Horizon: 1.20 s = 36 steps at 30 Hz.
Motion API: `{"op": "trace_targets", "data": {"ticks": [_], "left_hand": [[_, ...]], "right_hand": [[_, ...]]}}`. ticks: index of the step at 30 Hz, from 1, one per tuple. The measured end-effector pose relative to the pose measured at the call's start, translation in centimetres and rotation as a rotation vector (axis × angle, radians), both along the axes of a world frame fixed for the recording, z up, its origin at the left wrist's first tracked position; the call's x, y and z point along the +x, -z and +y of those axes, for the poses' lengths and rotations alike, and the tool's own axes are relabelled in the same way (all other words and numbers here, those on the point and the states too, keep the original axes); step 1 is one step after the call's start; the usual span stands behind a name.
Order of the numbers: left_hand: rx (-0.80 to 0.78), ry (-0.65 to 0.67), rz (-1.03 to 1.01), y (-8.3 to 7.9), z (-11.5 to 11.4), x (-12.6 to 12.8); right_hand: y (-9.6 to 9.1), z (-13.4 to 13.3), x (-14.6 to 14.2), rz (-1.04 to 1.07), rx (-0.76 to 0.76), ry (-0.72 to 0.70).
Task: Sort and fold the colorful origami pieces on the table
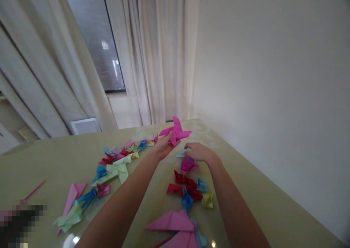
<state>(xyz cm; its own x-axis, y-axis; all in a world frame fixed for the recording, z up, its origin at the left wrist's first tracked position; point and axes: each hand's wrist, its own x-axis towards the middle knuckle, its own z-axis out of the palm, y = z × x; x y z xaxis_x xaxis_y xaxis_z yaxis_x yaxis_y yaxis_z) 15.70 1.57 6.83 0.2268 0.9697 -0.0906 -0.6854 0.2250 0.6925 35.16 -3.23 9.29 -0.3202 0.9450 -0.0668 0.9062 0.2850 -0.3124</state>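
My left hand (164, 146) grips a bright pink paper pinwheel (175, 132) by its lower part and holds it up over the far end of the table. To its right, my right hand (201, 152) reaches down with curled fingers at a light blue folded paper (181, 155). Those fingertips are partly hidden, so what they hold, if anything, does not show clearly. Just below that hand lies a magenta folded paper piece (188, 165). Nearer to me, between my forearms, are dark red folded pieces (192, 188), a blue one (187, 200) and a yellow one (207, 200).
A curved row of coloured origami runs along the table's left side, including a pale green pinwheel (117, 169). Large pink folded paper (172, 221) lies at the front. A thin pink stick (35, 189) rests far left. A white wall (273, 95) borders the table's right.
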Motion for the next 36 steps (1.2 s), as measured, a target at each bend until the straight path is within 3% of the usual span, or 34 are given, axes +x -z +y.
{"op": "trace_targets", "data": {"ticks": [5,9,12,13,15,17,19,22,27,32,36], "left_hand": [[0.050,0.030,0.300,1.6,-0.3,-2.4],[0.100,-0.004,0.565,2.3,-3.5,-6.0],[0.163,-0.017,0.784,1.6,-6.9,-10.9],[0.202,-0.018,0.910,1.3,-8.1,-13.0],[0.379,-0.022,1.499,0.9,-10.1,-17.3],[0.376,0.005,2.024,0.9,-11.5,-21.0],[0.309,0.043,2.279,1.3,-12.1,-23.4],[0.295,0.057,2.316,2.1,-12.0,-24.2],[0.298,0.009,2.345,2.5,-11.5,-22.7],[0.290,-0.099,2.328,0.8,-12.1,-22.0],[0.313,-0.254,2.238,-1.4,-12.2,-21.7]], "right_hand": [[-0.4,0.0,0.0,0.035,0.071,0.014],[0.4,0.4,-0.4,0.036,0.126,0.001],[0.9,0.7,-0.6,0.015,0.145,-0.015],[1.0,0.8,-0.7,0.005,0.152,-0.017],[1.1,0.9,-1.0,-0.015,0.170,-0.018],[1.1,1.0,-1.6,-0.036,0.191,-0.025],[1.1,0.8,-2.4,-0.063,0.212,-0.036],[1.2,0.4,-3.7,-0.121,0.239,-0.049],[0.9,-0.3,-4.4,-0.196,0.324,-0.019],[0.1,0.8,-5.3,-0.270,0.354,0.021],[0.4,3.3,-7.6,-0.354,0.250,-0.025]]}}
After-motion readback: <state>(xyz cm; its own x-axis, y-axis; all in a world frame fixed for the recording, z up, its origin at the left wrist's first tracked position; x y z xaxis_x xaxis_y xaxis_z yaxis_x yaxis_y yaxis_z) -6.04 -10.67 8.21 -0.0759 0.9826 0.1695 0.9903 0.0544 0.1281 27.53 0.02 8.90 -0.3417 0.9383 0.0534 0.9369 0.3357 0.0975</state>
